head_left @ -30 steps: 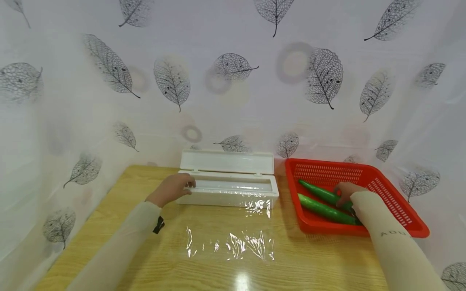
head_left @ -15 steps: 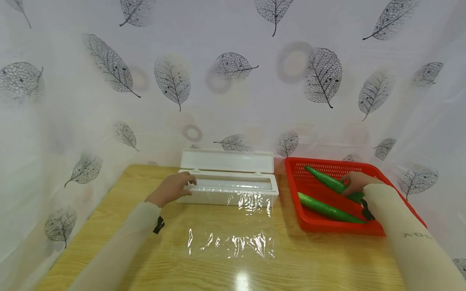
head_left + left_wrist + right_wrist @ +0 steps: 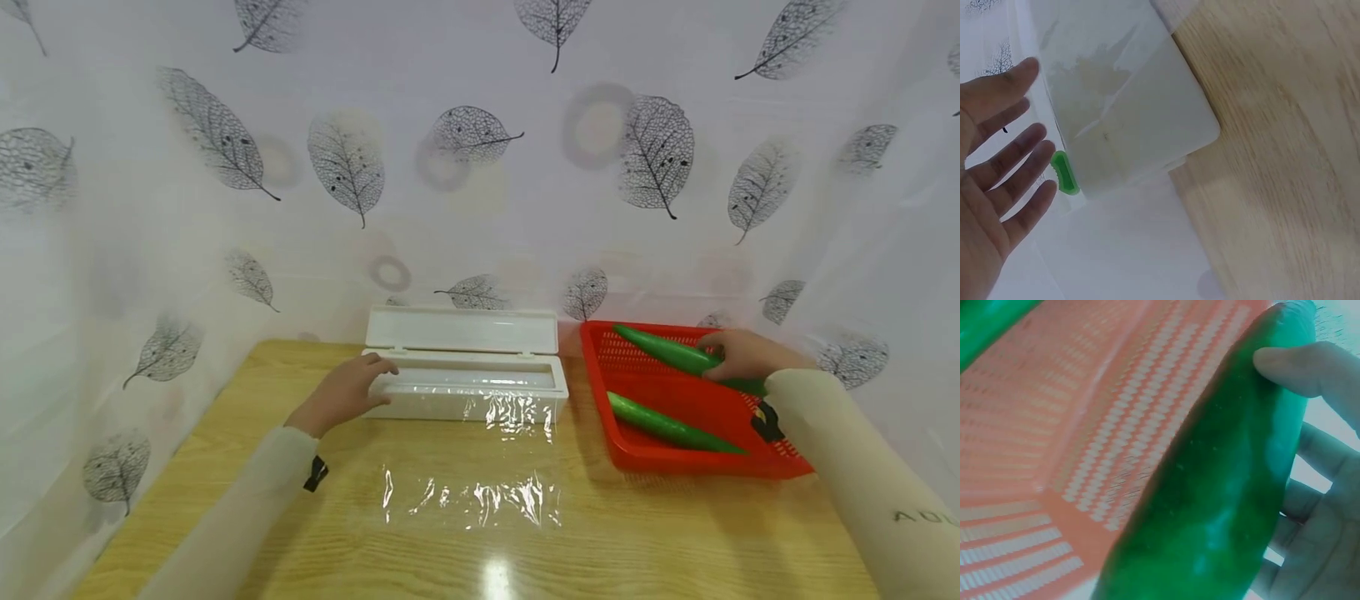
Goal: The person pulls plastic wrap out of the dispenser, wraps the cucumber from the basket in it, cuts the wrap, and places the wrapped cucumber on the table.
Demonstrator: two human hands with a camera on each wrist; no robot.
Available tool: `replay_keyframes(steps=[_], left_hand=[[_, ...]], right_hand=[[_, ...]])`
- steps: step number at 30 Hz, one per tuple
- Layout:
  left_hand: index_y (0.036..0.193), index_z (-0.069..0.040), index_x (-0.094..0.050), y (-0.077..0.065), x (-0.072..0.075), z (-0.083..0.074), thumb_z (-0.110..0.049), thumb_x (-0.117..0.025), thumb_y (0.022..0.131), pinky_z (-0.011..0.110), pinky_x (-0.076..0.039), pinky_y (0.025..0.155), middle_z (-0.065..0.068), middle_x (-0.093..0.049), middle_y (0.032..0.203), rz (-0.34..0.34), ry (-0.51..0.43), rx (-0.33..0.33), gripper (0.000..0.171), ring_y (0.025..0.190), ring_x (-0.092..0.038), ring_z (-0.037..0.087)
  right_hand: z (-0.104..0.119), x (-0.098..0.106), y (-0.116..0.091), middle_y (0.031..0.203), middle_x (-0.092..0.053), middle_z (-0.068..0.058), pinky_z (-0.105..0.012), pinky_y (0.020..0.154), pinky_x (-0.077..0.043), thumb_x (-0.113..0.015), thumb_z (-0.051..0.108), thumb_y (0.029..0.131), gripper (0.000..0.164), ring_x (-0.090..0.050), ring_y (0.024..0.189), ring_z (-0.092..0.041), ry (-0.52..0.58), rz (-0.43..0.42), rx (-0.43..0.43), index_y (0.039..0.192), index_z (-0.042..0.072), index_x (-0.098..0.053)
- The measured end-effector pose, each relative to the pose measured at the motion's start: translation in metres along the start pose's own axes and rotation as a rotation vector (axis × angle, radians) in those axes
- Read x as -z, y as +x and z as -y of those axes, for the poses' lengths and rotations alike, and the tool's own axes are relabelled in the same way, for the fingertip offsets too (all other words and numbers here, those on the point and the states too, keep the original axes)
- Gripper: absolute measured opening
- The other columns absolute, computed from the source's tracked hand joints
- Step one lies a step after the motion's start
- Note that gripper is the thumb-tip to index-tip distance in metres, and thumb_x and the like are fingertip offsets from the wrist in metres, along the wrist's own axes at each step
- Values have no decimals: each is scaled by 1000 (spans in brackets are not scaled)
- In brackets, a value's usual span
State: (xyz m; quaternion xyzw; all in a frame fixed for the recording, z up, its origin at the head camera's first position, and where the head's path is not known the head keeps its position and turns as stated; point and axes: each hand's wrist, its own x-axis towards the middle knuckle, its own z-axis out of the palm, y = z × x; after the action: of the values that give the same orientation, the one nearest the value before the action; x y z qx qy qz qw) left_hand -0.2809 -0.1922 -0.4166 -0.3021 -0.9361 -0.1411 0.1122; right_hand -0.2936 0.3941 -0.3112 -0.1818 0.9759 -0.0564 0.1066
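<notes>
My right hand (image 3: pixel 746 354) grips a long green cucumber (image 3: pixel 667 348) over the back of the red basket (image 3: pixel 622 458). The right wrist view shows the thumb on one side of this cucumber (image 3: pixel 1210 481) and fingers on the other. A second cucumber (image 3: pixel 671 427) lies in the basket near its front. My left hand (image 3: pixel 341 396) is at the left end of a white cling film box (image 3: pixel 465 406), whose lid (image 3: pixel 461 331) is up. In the left wrist view its fingers are loosely spread, holding nothing, close to a green slider (image 3: pixel 1065 173) on the box.
Clear cling film (image 3: pixel 480 500) stretches from the box over the wooden table (image 3: pixel 600 542) toward the front. A white curtain (image 3: pixel 480 208) with leaf prints hangs directly behind the box and basket.
My right hand has lifted one cucumber off the basket floor and moved it up toward the back rim. The left hand has stayed at the box. The view has shifted slightly.
</notes>
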Motion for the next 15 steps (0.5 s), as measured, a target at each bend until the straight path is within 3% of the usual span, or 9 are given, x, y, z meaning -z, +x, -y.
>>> replay_keyframes(steps=[3, 7, 15], left_hand=[[118, -7, -59, -2, -1, -5, -20, -75, 79, 40, -55, 76, 11, -62, 110, -71, 29, 7, 44, 88, -62, 25], [122, -8, -56, 4, 6, -24, -18, -73, 78, 39, -55, 71, 11, -63, 111, -168, 60, -1, 48, 89, -63, 26], [122, -10, -56, 31, 22, -89, -24, -74, 76, 37, -54, 83, 7, -65, 106, -292, 109, -85, 51, 98, -61, 25]], right_hand=[[17, 7, -4, 100, -65, -13, -44, 72, -52, -72, 28, 79, 52, -61, 87, -26, -6, -47, 28, 117, -5, -59], [46, 15, -6, 94, -65, -4, -40, 72, -51, -72, 29, 80, 48, -58, 83, -19, -28, -84, 62, 117, 0, -61], [114, 24, -3, 90, -63, 2, -31, 69, -48, -72, 23, 79, 39, -53, 77, -13, -2, -77, 122, 114, 8, -64]])
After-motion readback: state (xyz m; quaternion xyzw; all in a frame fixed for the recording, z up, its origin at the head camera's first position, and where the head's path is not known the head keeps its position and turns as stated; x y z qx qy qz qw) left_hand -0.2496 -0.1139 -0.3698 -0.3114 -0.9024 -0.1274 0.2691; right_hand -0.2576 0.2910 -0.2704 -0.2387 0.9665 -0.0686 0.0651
